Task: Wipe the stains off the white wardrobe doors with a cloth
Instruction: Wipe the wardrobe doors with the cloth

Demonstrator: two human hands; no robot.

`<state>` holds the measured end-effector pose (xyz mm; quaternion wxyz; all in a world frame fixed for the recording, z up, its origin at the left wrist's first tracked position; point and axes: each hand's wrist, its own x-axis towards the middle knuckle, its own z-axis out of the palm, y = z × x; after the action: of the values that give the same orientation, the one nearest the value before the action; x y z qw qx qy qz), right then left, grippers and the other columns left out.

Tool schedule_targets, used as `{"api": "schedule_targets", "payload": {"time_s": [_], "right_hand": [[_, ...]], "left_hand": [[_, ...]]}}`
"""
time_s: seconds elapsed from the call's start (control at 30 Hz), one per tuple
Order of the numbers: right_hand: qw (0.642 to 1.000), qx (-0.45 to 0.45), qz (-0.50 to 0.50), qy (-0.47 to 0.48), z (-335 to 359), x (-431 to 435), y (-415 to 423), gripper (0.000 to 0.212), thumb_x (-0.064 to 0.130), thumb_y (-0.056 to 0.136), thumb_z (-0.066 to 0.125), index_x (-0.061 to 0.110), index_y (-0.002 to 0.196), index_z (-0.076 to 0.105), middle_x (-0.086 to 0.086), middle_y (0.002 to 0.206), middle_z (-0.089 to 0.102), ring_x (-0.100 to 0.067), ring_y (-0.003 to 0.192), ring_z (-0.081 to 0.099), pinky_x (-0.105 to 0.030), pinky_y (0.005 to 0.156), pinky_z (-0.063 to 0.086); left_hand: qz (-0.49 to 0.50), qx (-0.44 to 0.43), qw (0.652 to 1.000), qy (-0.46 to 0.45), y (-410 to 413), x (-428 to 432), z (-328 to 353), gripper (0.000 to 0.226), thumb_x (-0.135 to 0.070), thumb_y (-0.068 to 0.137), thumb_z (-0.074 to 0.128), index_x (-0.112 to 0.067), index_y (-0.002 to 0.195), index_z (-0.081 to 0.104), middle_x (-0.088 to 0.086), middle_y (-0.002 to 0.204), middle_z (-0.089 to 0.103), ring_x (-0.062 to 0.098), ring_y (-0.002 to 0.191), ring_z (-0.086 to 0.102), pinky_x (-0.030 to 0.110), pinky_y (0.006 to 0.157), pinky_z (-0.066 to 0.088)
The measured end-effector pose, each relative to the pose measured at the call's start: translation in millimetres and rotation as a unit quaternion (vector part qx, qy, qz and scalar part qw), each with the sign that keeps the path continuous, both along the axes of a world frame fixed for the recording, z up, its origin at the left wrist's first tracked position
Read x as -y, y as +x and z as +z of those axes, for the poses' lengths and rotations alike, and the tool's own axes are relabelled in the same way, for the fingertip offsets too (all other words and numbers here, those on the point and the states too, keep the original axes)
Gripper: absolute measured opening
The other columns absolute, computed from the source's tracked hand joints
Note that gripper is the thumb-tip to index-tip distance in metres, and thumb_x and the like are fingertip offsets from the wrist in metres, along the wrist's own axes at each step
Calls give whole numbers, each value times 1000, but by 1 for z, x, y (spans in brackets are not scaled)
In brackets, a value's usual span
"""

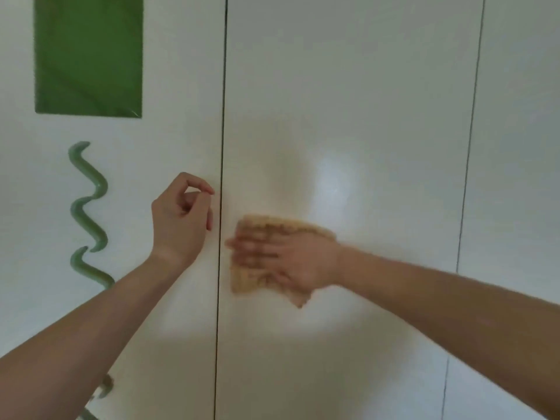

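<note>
Pressing flat with straight fingers, your right hand [285, 259] pins the tan cloth [272, 222] on the middle wardrobe door [348, 101], at 3 o'clock of your left hand [181, 219], which is loosely curled and empty. Cloth looks soft, light, limp; likely bunches, so spread palm over its centre.

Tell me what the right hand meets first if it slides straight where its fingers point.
The right hand first crosses the door gap; then likely the left hand, depth unclear.
</note>
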<state>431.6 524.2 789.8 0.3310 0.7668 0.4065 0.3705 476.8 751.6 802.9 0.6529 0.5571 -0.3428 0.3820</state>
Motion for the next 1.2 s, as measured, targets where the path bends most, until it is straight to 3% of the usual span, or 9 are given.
{"api": "schedule_targets", "payload": {"time_s": [0.2, 0.33, 0.43, 0.57, 0.67, 0.77, 0.97, 1.07, 1.2], "right_hand": [[883, 269, -120, 366, 137, -50, 18, 63, 36, 107, 22, 15, 165, 16, -10, 173, 8, -32, 160, 3, -51, 130, 0], [986, 92, -74, 118, -80, -79, 40, 72, 39, 96, 55, 18, 159, 29, -6, 168, 15, -29, 158, 5, -49, 130, 16], [991, -114, -56, 39, -141, -54, 19, 63, 22, 101, 47, 18, 162, 30, 0, 172, 18, -9, 158, -15, -46, 127, 22], [977, 146, -46, 146, 61, -45, 23, 60, 27, 101, 36, 12, 159, 38, -12, 168, 29, -31, 158, 19, -43, 130, 6], [907, 249, -157, 301, 175, -65, 23, 63, 36, 105, 22, 17, 165, 17, -7, 174, 9, -30, 161, 4, -48, 130, 0], [908, 245, -148, 307, 141, -105, 43, 68, 40, 104, 32, 15, 165, 15, -10, 174, 5, -35, 160, -1, -52, 129, -1], [980, 27, -144, -133, -242, -82, 47, 65, 46, 94, 46, 35, 158, 38, 7, 170, 24, -13, 156, 24, -50, 126, -18], [977, -61, -105, -173, -215, -61, 43, 55, 35, 103, 28, 24, 149, 55, 0, 164, 39, -18, 153, 34, -45, 128, -13], [982, 135, -28, 129, -20, -48, 27, 55, 27, 104, 43, 9, 156, 43, -15, 166, 33, -35, 156, 26, -45, 131, 5]], "left_hand": [[38, -11, 999, -36, 0, -24, 25, 25, -4, 90, 47, -23, 79, 57, -3, 42, 51, 17, 41, 41, 22, 45, 32], [45, -19, 998, -28, -1, -33, 18, 20, -11, 86, 46, -23, 75, 57, -2, 42, 51, 23, 44, 41, 27, 49, 34], [42, -14, 999, 0, 1, -42, 5, 19, -16, 89, 49, -18, 72, 57, 0, 43, 51, 25, 45, 42, 28, 51, 34], [57, -20, 998, 2, 5, -59, 9, 20, -15, 89, 50, -15, 71, 58, 1, 43, 51, 20, 43, 42, 25, 47, 35], [63, -31, 997, -25, 8, -68, 16, 21, -10, 92, 46, -6, 75, 58, -1, 43, 51, 18, 42, 43, 25, 44, 32], [53, -28, 998, -22, 6, -75, 13, 19, -10, 90, 47, -7, 74, 57, 2, 44, 49, 24, 44, 41, 25, 44, 32], [47, -51, 997, 37, 6, -76, -13, 23, -13, 93, 51, -13, 71, 58, 3, 44, 50, 25, 45, 42, 25, 46, 34], [42, -50, 995, 74, 4, -74, -25, 28, -11, 95, 51, -18, 69, 58, 2, 43, 51, 24, 44, 41, 25, 46, 35], [20, -47, 997, 65, -1, -62, -18, 24, -5, 93, 49, -9, 71, 58, 6, 43, 49, 24, 42, 39, 23, 44, 34]]}}
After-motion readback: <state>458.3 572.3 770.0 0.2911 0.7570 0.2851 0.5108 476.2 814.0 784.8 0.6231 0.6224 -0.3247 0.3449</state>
